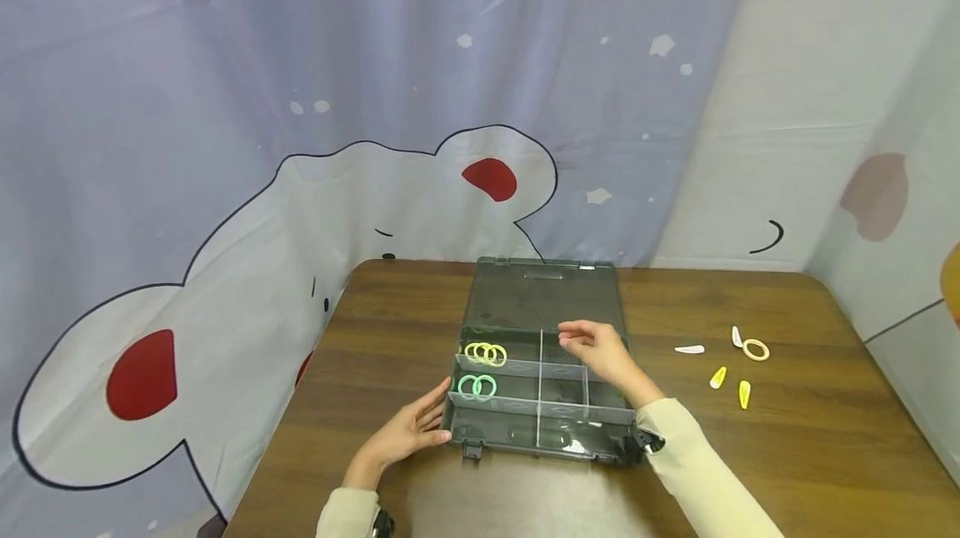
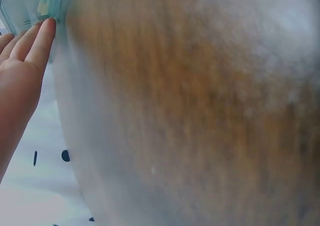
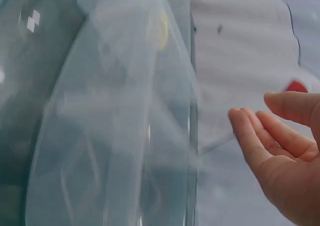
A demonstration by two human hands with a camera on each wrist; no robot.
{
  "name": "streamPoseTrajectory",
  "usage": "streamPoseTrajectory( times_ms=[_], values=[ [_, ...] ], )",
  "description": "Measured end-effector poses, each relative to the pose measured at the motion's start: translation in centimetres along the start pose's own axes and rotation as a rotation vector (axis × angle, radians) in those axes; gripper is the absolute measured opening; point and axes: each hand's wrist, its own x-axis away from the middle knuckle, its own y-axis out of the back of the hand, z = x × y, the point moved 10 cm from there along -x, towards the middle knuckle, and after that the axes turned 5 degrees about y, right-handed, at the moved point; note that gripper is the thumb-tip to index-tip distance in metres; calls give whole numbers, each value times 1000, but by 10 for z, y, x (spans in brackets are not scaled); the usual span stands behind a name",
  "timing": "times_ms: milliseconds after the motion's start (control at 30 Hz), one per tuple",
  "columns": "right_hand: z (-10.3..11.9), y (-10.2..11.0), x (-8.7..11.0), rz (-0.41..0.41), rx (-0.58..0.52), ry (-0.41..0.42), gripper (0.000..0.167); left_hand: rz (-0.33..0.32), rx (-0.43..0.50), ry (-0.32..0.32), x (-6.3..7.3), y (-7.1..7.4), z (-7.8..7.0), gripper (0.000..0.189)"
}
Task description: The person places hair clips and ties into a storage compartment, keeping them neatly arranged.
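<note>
A dark translucent compartment box (image 1: 543, 292) stands on the table with its lid raised at the back. My left hand (image 1: 408, 431) touches the box's left side with its fingers nearly straight; in the left wrist view, the same hand's fingertips (image 2: 49, 26) meet the box wall. Over the back right compartment hovers my right hand (image 1: 597, 349), fingers slightly bent, holding nothing. Several yellow rings (image 1: 486, 353) overlap in the back left compartment. Two mint green rings (image 1: 477, 386) lie in the middle left compartment.
To the right of the box lie two white hair clips (image 1: 690, 349), a cream ring (image 1: 765, 352) and two yellow hair clips (image 1: 717, 377) on the brown wooden table (image 1: 825, 438). A printed curtain (image 1: 405, 196) hangs behind the table's back edge.
</note>
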Motion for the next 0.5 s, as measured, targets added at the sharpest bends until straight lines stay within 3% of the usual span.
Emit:
streamPoseTrajectory(
  times_ms=[267, 500],
  values=[
    [-22, 95, 18, -250, -11, 46, 30, -21, 5, 19, 1, 2, 0, 88],
    [-51, 167, 58, -425, 96, 39, 34, -21, 10, 18, 1, 1, 1, 88]
  ],
)
